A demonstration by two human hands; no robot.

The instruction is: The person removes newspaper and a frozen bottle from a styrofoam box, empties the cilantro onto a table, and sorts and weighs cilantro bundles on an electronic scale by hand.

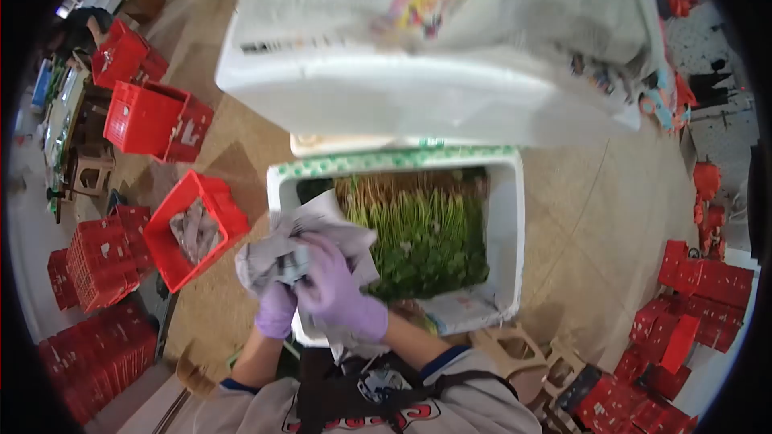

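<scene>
Both hands wear purple gloves and are together over the left side of a white foam box (519, 233). My right hand (334, 289) grips a crumpled sheet of newspaper (318, 221) with something pale blue-grey wrapped in it. My left hand (276, 309) holds the lower left part of the same bundle. Green leafy vegetables (422, 253) lie in the foam box, stems towards the far side, leaves towards me. Folded newspaper (462, 311) lines the box's near right corner. What the bundle holds inside is hidden.
A white foam lid or box (418, 96) covered with newspaper (338, 0) stands beyond the box. Left is a red crate (233, 217) with pale crumpled material; more red crates (145, 116) stand behind. Wooden stools (515, 354) are at the lower right. A person's arm (96, 28) shows at the far left.
</scene>
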